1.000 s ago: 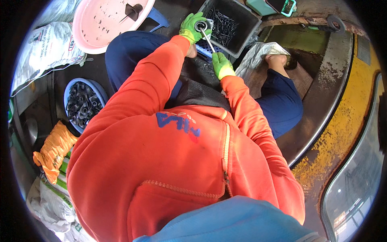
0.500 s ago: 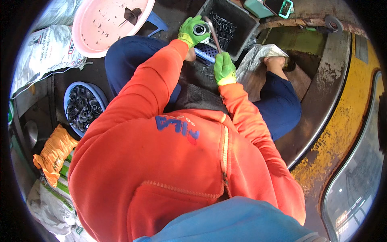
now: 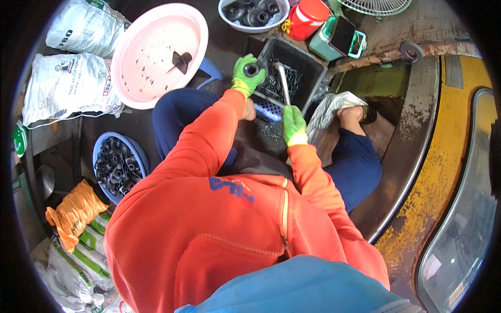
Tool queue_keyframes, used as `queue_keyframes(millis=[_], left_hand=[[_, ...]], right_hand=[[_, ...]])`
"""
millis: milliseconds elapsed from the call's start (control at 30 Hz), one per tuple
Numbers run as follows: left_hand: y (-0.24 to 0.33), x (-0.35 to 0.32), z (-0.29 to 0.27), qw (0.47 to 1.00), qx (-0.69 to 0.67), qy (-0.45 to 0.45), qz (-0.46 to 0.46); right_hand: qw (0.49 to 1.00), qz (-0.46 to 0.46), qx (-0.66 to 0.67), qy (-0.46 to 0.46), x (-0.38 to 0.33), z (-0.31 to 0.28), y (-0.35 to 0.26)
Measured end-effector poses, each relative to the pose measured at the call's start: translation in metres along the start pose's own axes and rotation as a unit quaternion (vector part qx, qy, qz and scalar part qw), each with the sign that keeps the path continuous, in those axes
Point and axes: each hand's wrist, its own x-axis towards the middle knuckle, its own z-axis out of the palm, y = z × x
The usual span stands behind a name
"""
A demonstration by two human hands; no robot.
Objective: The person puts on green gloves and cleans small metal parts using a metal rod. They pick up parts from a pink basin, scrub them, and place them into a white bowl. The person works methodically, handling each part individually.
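Note:
My left hand [image 3: 244, 82], in a green glove, is closed around a round black rubber part [image 3: 251, 70] with a hole in its middle. My right hand [image 3: 294, 125], also gloved in green, grips a slim metal tool [image 3: 284, 86] with a bent end. The tool points away from me, its bent end over the dark crate [image 3: 316, 86] and a little right of the rubber part, apart from it. Thin black scraps [image 3: 295, 78] lie in the crate. Just below it, between my feet, sits a blue perforated plastic piece [image 3: 269, 111].
A pink basin [image 3: 141, 57] stands at the far left beside a blue stool [image 3: 210, 73]. A blue tub [image 3: 136, 151] of black parts is at my left. Beyond the crate are a bowl [image 3: 284, 9], a red jug [image 3: 309, 20] and a fan [image 3: 377, 4]. A yellow rusty panel [image 3: 417, 208] bounds the right.
The tool's bent end has moved right, from beside the rubber part to over the crate. The rubber part has tilted in my left hand. The view has shifted, showing more of the far side.

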Motion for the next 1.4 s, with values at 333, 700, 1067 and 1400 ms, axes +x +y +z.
queue_keyframes(millis=[333, 700, 1067, 1400], left_hand=[[0.003, 0.188, -0.012, 0.978, -0.087, 0.035, -0.188], [-0.087, 0.188, 0.007, 0.907, 0.369, -0.203, -0.005], [-0.008, 0.18, -0.03, 0.937, 0.344, -0.066, -0.006], [0.112, 0.042, -0.102, 0.955, 0.248, -0.16, 0.009]], right_hand=[[0.89, 0.073, 0.444, 0.073, -0.023, -0.082, -0.061], [0.848, -0.099, 0.353, 0.383, 0.12, -0.181, -0.033], [0.899, -0.052, 0.292, 0.323, 0.181, -0.184, 0.013], [0.887, -0.03, 0.397, 0.233, 0.102, -0.183, -0.04]])
